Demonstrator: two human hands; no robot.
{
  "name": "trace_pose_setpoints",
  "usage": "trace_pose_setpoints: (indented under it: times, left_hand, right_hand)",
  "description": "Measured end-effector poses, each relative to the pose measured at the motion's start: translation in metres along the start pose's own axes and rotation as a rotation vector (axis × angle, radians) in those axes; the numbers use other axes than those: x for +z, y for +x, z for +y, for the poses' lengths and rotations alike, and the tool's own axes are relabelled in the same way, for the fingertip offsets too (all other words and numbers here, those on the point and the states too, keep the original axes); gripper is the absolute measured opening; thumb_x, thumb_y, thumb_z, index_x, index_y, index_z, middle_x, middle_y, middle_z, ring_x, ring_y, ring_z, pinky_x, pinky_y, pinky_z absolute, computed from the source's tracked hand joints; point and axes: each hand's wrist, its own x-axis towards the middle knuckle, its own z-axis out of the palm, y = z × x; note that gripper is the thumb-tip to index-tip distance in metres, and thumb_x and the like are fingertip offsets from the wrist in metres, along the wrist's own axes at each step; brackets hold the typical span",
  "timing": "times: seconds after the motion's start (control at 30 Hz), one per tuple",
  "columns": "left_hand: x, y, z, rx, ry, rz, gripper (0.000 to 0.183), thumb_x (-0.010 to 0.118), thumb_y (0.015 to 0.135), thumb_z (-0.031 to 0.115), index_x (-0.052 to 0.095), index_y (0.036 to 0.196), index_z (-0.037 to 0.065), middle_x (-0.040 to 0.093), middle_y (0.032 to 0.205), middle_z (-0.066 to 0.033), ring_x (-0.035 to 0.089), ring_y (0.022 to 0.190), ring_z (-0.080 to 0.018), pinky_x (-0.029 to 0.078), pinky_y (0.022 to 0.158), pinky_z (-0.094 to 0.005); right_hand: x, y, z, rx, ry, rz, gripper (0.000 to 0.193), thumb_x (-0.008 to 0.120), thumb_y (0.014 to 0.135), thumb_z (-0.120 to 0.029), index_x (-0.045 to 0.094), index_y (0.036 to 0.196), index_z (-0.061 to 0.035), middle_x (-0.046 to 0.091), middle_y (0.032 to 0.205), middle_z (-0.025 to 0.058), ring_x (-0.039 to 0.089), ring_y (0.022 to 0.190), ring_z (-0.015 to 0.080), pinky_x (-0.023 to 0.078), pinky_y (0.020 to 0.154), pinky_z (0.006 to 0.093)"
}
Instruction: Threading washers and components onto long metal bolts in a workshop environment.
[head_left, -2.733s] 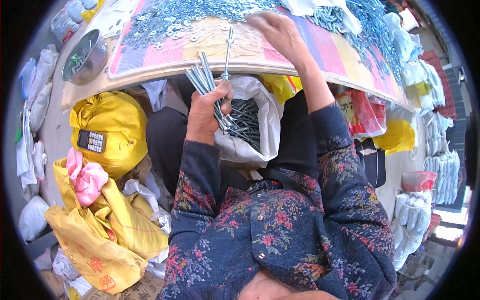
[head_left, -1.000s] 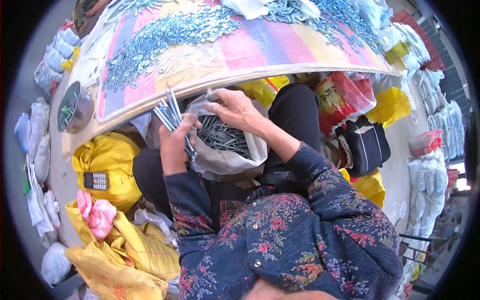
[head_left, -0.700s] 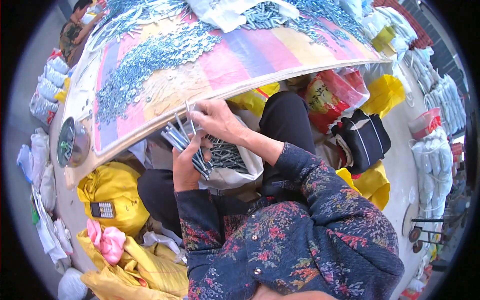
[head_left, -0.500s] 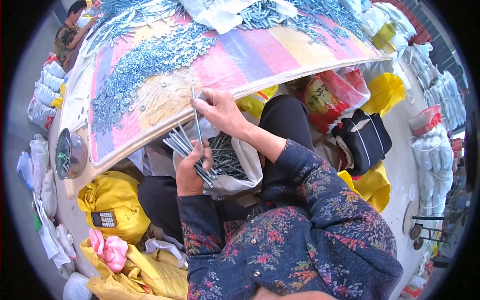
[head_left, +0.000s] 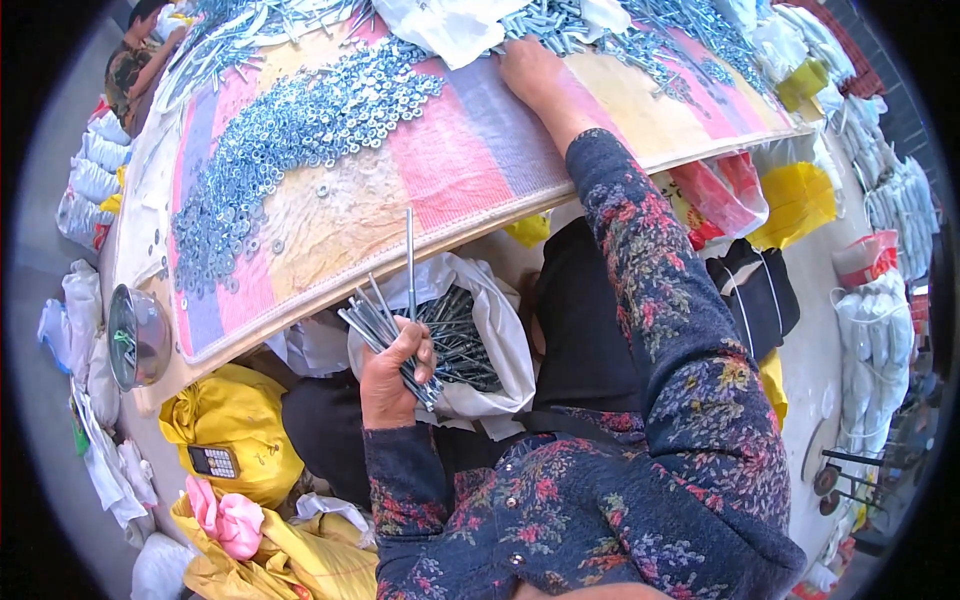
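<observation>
A bundle of thin metal rods (head_left: 375, 322) is held in my left hand (head_left: 392, 375), whose fingers are wrapped round it above my lap. A single rod (head_left: 410, 255) stands up higher than the others. Below and beside that hand, a white sack (head_left: 505, 350) holds many dark grey rods (head_left: 462, 335). My right arm stretches across the table, and my right hand (head_left: 532, 72) is at the near edge of a pile of short metal sleeves (head_left: 548, 22). Its fingertips are hidden, so I cannot see what they touch.
Loose washers and nuts (head_left: 300, 130) lie heaped on the striped cloth of the table (head_left: 450, 140). A metal bowl (head_left: 140, 338) sits at the table's left corner. A yellow bag (head_left: 235, 415) carries a phone (head_left: 214, 461). Another person (head_left: 135, 65) sits at far left.
My right hand has left the top of the upright rod and moved forward and right to the sleeve pile. The left hand keeps its bundle, slightly lower.
</observation>
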Motion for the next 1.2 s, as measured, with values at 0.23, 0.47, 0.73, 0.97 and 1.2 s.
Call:
trace_pose_setpoints:
  times: [0.23, 0.47, 0.73, 0.97, 1.2]
  left_hand:
    - [0.014, -0.007, 0.006, 0.061, 0.183, 0.055, 0.018, 0.065, 0.085, 0.007, 0.062, 0.096, -0.007, 0.059, 0.067, -0.0092, 0.051, 0.048, -0.0106, 0.039, 0.041, -0.0199]
    - [0.006, -0.006, 0.0, 0.11, 0.191, 0.087, 0.017, 0.065, 0.086, 0.012, 0.062, 0.09, -0.004, 0.058, 0.065, -0.0049, 0.05, 0.045, -0.0092, 0.037, 0.041, -0.02]
    - [-0.008, -0.019, 0.006, 0.138, 0.254, -0.017, 0.018, 0.068, 0.084, 0.013, 0.062, 0.088, -0.004, 0.058, 0.064, -0.0054, 0.051, 0.046, -0.0099, 0.038, 0.042, -0.0204]
    - [-0.014, -0.028, 0.015, 0.295, 0.112, 0.147, 0.018, 0.07, 0.085, 0.012, 0.063, 0.093, -0.003, 0.062, 0.071, -0.0084, 0.053, 0.05, -0.0121, 0.041, 0.041, -0.0212]
    - [-0.041, -0.053, 0.028, 0.326, -0.129, 0.053, 0.023, 0.067, 0.088, 0.013, 0.061, 0.104, -0.003, 0.061, 0.074, -0.0088, 0.054, 0.053, -0.0109, 0.042, 0.043, -0.0199]
  right_hand:
    - [-0.025, -0.039, 0.0, 0.17, 0.95, -0.045, 0.025, 0.068, 0.083, -0.023, 0.069, 0.091, 0.001, 0.068, 0.074, 0.0076, 0.065, 0.068, 0.0171, 0.05, 0.062, 0.0295]
    - [-0.088, -0.124, -0.063, 0.187, 1.484, -0.402, 0.017, 0.065, 0.089, -0.021, 0.068, 0.083, -0.0053, 0.059, 0.069, -0.0035, 0.047, 0.06, 0.004, 0.037, 0.055, 0.0195]
    - [-0.118, -0.158, -0.118, -0.191, 1.081, -0.633, 0.021, 0.065, 0.091, -0.023, 0.07, 0.092, -0.003, 0.054, 0.069, -0.0056, 0.044, 0.058, 0.0028, 0.033, 0.052, 0.0185]
    - [-0.129, -0.178, -0.181, -0.011, 1.199, -1.097, 0.022, 0.069, 0.087, -0.026, 0.07, 0.094, -0.0046, 0.061, 0.071, -0.0032, 0.053, 0.061, 0.0016, 0.04, 0.053, 0.0159]
    - [-0.145, -0.207, -0.238, -0.314, 0.913, -1.314, 0.037, 0.061, 0.09, -0.04, 0.069, 0.091, -0.0045, 0.065, 0.069, 0.0045, 0.059, 0.058, 0.0065, 0.046, 0.055, 0.019]
